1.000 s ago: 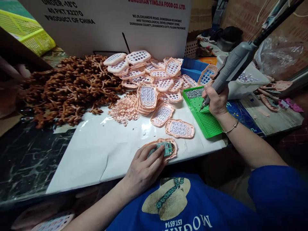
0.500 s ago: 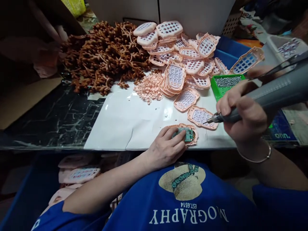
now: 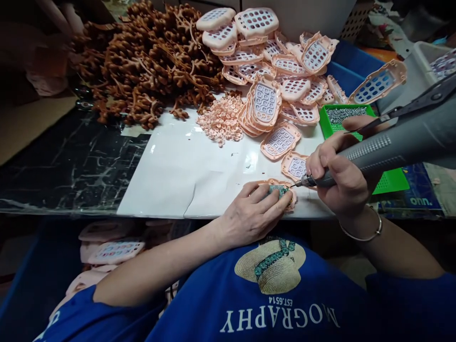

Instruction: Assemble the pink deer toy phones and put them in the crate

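The left hand (image 3: 253, 212) hides much of the circuit board (image 3: 280, 190) from me; the right edge cuts off the electric screwdriver (image 3: 392, 148), and I can't tell whether its bit (image 3: 294, 185) touches anything.

Screwdriver tip brought to a green circuit board at the front of a crowded desk (image 3: 71, 166).
The right-hand grip (image 3: 345, 178) is closed around a grey power screwdriver (image 3: 399, 147), its tip at the right end of the circuit board (image 3: 277, 190); contact is too small to tell. The left-hand grip (image 3: 254, 216) lies over the board and its pink shell (image 3: 293, 204), on a white sheet (image 3: 156, 180). Just beyond lie two keypad shells (image 3: 281, 141), one partly hidden, and a stack of others (image 3: 266, 102). Farther back, brown branching parts (image 3: 142, 61) heap left of piled pink shells (image 3: 256, 21), small pink pieces (image 3: 221, 118) in front. A green tray (image 3: 397, 180) holds metal screws (image 3: 345, 115).
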`<state>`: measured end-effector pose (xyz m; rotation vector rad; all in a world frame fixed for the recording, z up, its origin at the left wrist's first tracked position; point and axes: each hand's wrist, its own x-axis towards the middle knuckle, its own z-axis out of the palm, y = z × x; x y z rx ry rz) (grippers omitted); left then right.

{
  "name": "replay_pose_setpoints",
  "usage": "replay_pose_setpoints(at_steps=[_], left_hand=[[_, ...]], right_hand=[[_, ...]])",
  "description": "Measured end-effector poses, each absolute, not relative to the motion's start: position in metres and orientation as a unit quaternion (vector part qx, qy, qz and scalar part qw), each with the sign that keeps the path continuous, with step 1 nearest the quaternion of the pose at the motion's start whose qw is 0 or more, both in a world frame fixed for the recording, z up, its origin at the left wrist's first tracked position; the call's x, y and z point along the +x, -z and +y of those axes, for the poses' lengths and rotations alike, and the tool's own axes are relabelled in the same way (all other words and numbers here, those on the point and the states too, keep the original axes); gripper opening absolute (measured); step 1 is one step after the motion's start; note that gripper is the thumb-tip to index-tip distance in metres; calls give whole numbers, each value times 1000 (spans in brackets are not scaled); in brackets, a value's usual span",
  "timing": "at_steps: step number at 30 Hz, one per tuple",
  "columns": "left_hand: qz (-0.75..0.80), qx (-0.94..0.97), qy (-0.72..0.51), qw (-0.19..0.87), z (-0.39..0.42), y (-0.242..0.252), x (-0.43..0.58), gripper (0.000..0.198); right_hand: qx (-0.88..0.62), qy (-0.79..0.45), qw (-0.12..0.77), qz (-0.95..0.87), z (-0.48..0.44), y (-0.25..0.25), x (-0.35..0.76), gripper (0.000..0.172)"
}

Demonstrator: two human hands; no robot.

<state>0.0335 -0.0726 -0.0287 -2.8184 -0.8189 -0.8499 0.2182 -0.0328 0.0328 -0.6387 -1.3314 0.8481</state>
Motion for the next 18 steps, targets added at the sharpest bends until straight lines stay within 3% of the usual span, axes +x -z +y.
replay_pose_setpoints(at_steps=[3, 8, 18], left_hand=[[-279, -920, 272, 49, -74, 29, 36, 36], [-282, -921, 263, 60, -73, 27, 39, 27], [-287, -920, 262, 51, -72, 28, 37, 30]], right_hand=[[-296, -369, 650, -595, -34, -32, 218, 22], [-329, -379, 641, -580, -37, -31, 216, 31], [-308, -378, 653, -580, -35, -22, 217, 30]])
